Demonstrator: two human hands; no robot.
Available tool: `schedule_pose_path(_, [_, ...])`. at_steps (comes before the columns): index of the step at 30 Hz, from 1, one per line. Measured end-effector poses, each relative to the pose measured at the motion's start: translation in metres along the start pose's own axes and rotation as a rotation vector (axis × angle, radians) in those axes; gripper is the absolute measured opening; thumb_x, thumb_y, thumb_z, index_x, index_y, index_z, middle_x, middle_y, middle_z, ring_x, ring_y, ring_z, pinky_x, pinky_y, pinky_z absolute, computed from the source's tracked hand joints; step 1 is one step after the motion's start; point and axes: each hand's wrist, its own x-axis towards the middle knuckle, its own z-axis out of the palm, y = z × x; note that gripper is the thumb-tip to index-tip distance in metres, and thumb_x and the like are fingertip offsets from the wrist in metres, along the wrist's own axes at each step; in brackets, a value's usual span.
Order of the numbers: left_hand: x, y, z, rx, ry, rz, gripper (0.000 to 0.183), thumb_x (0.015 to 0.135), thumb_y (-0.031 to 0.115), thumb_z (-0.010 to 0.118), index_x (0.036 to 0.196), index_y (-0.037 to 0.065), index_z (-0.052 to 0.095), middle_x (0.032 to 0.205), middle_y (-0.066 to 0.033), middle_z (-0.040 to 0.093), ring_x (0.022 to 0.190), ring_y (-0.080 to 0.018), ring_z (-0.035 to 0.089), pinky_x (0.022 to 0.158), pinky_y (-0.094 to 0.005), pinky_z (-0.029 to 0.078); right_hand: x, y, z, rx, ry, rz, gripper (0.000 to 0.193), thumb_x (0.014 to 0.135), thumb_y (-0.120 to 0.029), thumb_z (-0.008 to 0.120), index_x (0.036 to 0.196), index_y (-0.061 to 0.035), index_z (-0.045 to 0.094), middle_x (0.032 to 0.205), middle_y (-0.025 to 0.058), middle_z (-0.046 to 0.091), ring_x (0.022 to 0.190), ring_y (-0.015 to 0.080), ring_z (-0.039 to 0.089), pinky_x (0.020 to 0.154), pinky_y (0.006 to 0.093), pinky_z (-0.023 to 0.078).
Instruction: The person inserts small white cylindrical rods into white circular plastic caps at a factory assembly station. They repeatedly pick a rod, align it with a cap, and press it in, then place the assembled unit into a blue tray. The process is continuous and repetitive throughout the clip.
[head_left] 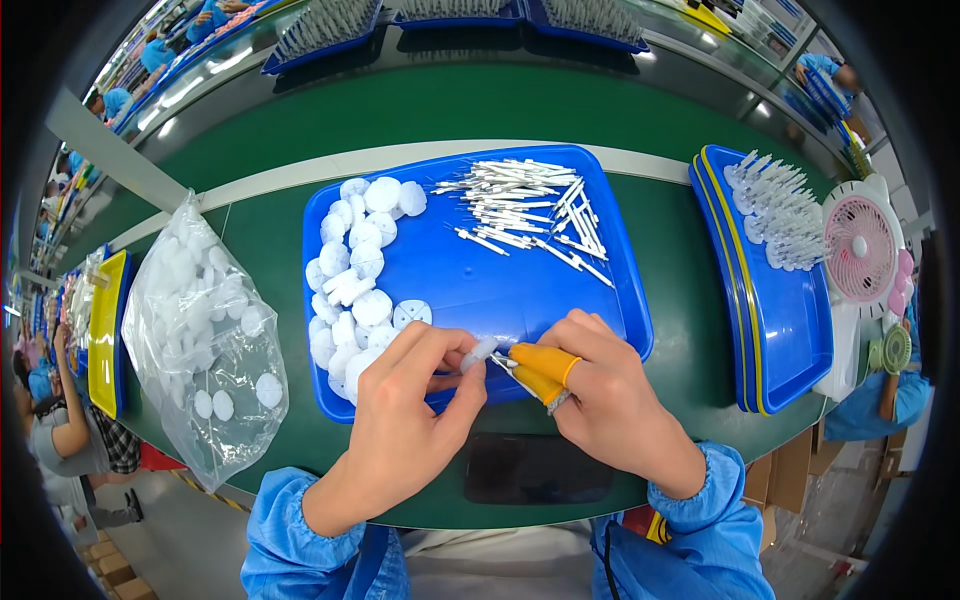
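Between the thumb and fingers of my left hand is a white round plastic disc, turned edge-on. My right hand, with orange covers on two fingers, pinches thin white sticks against the disc's side; how many is hard to make out. Both hands meet over the near edge of a blue tray. Along the tray's left side lie many white discs, one flat disc showing a cross-shaped line. Loose white sticks with thin metal ends are heaped at the tray's far right.
A clear bag of white discs lies on the left, beside a yellow tray. Stacked trays at right carry upright assembled pieces, near a pink fan. A dark phone lies before me. More filled trays stand beyond.
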Motion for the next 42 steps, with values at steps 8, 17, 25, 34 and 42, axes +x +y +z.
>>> schedule_pose_path(8, [-0.001, -0.003, 0.002, 0.004, 0.014, 0.020, 0.017, 0.088, -0.004, 0.078, 0.102, -0.004, 0.068, 0.094, -0.0138, 0.068, 0.081, -0.0246, 0.075, 0.077, -0.0342, 0.067, 0.001, -0.005, 0.002, -0.028, -0.060, 0.018, 0.044, 0.061, 0.009, 0.076, 0.105, 0.0084, 0.074, 0.098, 0.0137, 0.060, 0.092, 0.0336, 0.059, 0.080, 0.0438, 0.048])
schedule_pose_path(17, [-0.005, -0.007, 0.005, 0.113, 0.037, 0.155, 0.018, 0.085, -0.003, 0.077, 0.101, -0.002, 0.069, 0.091, -0.0150, 0.065, 0.075, -0.0295, 0.072, 0.064, -0.0374, 0.058, -0.004, -0.018, 0.015, 0.059, 0.026, 0.030, 0.041, 0.060, 0.009, 0.072, 0.101, 0.0108, 0.072, 0.092, 0.0159, 0.058, 0.087, 0.0355, 0.059, 0.075, 0.0465, 0.048])
schedule_pose_path(25, [-0.011, -0.006, 0.010, 0.147, 0.029, 0.149, 0.021, 0.087, -0.004, 0.075, 0.106, -0.001, 0.068, 0.097, -0.0152, 0.064, 0.072, -0.0333, 0.070, 0.060, -0.0412, 0.055, -0.004, -0.021, 0.026, 0.134, 0.101, 0.136, 0.031, 0.064, 0.008, 0.070, 0.094, 0.0089, 0.073, 0.088, 0.0170, 0.062, 0.084, 0.0370, 0.060, 0.073, 0.0475, 0.049])
schedule_pose_path(34, [-0.002, -0.002, -0.001, 0.080, 0.063, 0.057, 0.013, 0.094, -0.009, 0.071, 0.106, -0.004, 0.071, 0.108, -0.0103, 0.067, 0.094, -0.0222, 0.077, 0.077, -0.0358, 0.068, 0.024, 0.042, -0.014, -0.570, 0.134, 0.287, 0.018, 0.079, 0.003, 0.075, 0.096, 0.0078, 0.075, 0.099, 0.0179, 0.064, 0.099, 0.0366, 0.059, 0.088, 0.0460, 0.049])
schedule_pose_path(42, [-0.001, 0.001, -0.009, -0.072, 0.017, -0.047, 0.013, 0.096, -0.007, 0.072, 0.108, -0.004, 0.070, 0.102, -0.0082, 0.068, 0.095, -0.0171, 0.076, 0.075, -0.0296, 0.065, 0.009, 0.004, -0.018, -0.097, 0.037, 0.296, 0.025, 0.079, 0.007, 0.073, 0.104, 0.0051, 0.074, 0.100, 0.0193, 0.066, 0.092, 0.0378, 0.062, 0.082, 0.0473, 0.050])
